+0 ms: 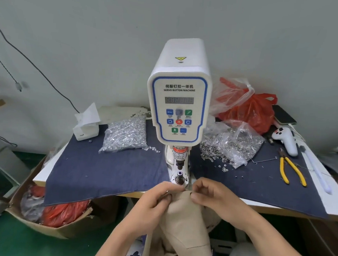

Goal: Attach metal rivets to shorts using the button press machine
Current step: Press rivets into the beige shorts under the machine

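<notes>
The white servo button machine (179, 92) stands mid-table, its lower die (179, 176) just beyond my hands. Beige shorts (185, 225) hang from the table's front edge. My left hand (154, 204) pinches the top edge of the fabric on the left. My right hand (213, 197) pinches the same edge on the right, where a small dark rivet (191, 193) shows at its fingertips. The fabric edge sits right in front of the die, short of the punch (180, 160). A bag of silver rivets (126, 135) lies left of the machine, a bag of metal rings (233, 144) to its right.
Dark blue cloth (105, 171) covers the table. Yellow pliers (291, 170), a white handheld device (287, 140), a phone (284, 115) and red plastic bags (251, 111) lie at right. A white block (86, 128) stands at left. A cardboard box (58, 214) with red bags stands below.
</notes>
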Tool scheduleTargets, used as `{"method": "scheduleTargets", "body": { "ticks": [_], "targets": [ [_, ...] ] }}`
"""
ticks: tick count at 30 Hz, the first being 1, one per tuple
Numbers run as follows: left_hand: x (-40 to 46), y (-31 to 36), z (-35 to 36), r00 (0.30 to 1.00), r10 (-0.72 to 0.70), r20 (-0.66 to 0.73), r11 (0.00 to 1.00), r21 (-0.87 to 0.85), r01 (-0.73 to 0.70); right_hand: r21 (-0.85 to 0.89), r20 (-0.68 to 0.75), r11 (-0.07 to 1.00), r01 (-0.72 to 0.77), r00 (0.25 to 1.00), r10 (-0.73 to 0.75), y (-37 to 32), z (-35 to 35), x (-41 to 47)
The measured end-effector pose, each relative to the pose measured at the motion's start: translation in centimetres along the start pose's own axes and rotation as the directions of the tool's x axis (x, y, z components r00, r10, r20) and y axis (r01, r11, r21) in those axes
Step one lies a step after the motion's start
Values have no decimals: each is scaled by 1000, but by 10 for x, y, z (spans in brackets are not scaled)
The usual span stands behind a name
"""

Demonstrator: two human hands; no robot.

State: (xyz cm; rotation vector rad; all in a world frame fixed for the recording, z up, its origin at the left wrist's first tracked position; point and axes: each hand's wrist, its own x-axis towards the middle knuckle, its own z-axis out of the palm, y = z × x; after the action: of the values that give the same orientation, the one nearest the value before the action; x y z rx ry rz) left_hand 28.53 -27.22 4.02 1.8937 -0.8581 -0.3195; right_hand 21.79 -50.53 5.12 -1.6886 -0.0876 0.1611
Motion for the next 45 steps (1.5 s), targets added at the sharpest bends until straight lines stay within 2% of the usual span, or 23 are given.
{"method": "scheduleTargets", "body": {
  "ticks": [3,5,7,9,11,15,16,18,20,23,26,30,32,35,36,38,39,40,41,43,45],
  "targets": [
    [3,3,-3,990,-102,98,995,7,102,54,9,999,-2,1000,1,-3,-5,0],
    [5,4,-4,977,-150,153,988,3,152,21,9,1000,9,1000,-9,-4,-6,0],
    [4,2,-4,983,-146,115,988,-41,152,10,2,1000,12,1000,-12,-3,-4,0],
    [2,-3,-3,993,-114,19,981,-157,116,43,1,999,-16,1000,16,-1,0,1],
    [0,-6,2,987,-154,-39,937,-323,133,75,-21,995,-62,998,64,-1,1,5],
    [3,-1,14,954,-296,-38,737,-645,203,292,-64,952,-92,991,115,-3,-1,12],
    [3,-1,14,954,-297,-34,745,-633,209,341,-73,937,-72,992,103,-3,-1,14],
    [2,-4,11,972,-233,-7,865,-459,204,374,-94,927,-37,993,77,-2,-1,15],
    [2,-6,9,975,-199,94,931,-294,218,354,-69,934,-37,995,66,-2,2,15],
    [4,-1,6,962,-211,174,907,-333,259,365,-35,929,-55,997,72,-1,6,16],
    [5,-3,9,974,-223,42,826,-521,212,375,-44,922,-91,992,116,0,10,19],
    [9,0,25,913,-408,-2,602,-752,268,354,-63,929,-111,988,142,-2,10,24],
    [9,4,27,900,-435,24,554,-781,289,234,-95,969,-82,990,107,-6,2,26],
    [12,6,19,903,-422,83,550,-768,328,-15,-71,999,-47,996,46,-9,-13,30],
    [14,7,15,890,-447,89,532,-773,345,-40,-108,998,-57,993,52,-7,-22,34],
    [18,11,3,830,-557,5,567,-728,385,-210,-363,969,-132,931,49,5,-46,51],
    [22,12,-5,792,-603,-89,643,-643,417,-381,-503,897,-224,864,3,11,-60,63],
    [27,12,-13,768,-614,-184,720,-528,450,-525,-577,787,-324,815,-49,15,-69,73],
    [33,10,-21,756,-602,-255,775,-411,479,-615,-598,688,-385,796,-90,19,-75,82],
    [49,3,-36,767,-551,-328,834,-200,514,-700,-592,566,-435,797,-119,30,-78,100],
    [67,-10,-49,783,-499,-371,831,54,554,-739,-599,464,-488,791,-122,37,-76,109]
  ]
}}
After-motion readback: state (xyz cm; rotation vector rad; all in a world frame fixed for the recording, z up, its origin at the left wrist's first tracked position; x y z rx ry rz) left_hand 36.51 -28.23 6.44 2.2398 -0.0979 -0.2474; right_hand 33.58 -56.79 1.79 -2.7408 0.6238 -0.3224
